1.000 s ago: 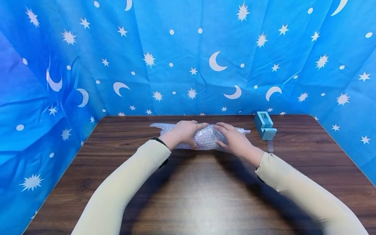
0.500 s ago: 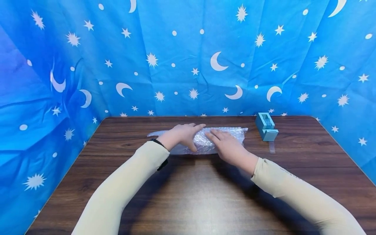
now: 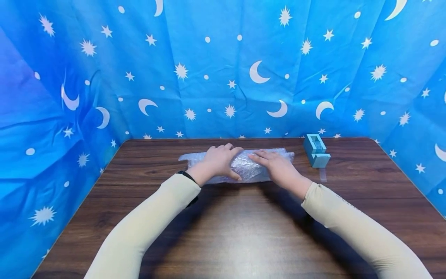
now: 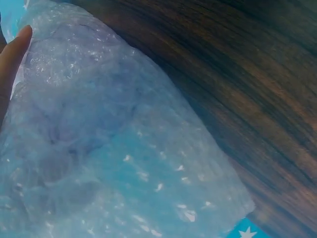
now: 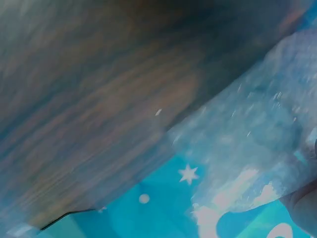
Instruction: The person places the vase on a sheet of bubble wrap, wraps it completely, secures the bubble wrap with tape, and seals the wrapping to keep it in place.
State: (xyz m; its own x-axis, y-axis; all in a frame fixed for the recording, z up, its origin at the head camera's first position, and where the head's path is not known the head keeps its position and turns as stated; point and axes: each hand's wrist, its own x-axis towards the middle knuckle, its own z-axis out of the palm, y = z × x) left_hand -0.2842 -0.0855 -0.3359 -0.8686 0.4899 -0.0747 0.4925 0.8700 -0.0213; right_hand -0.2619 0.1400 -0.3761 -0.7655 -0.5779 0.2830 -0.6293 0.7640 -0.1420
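A crumpled, shiny bundle of bubble wrap (image 3: 249,168) lies lengthwise near the back of the wooden table. Something dim and purplish shows through the clear layers in the left wrist view, too blurred to name. My left hand (image 3: 219,161) grips the bundle's left part, fingers over the far side and thumb along the near side. On the right part rests my right hand (image 3: 278,168), its fingers fairly straight and pointing left across the top; its thumb is hidden in the head view. The wrap's flat ends (image 5: 233,148) stick out past both hands.
A light blue tape dispenser (image 3: 316,151) stands at the back right, a strip of clear tape (image 3: 323,174) hanging at its front. Blue cloth (image 3: 209,58) with stars and moons hangs behind and beside the brown table (image 3: 237,232).
Both hands have shifted slightly over the wrap. My right hand slid left and then back right. The bundle's left and right ends have changed shape a little; the dispenser stayed put.
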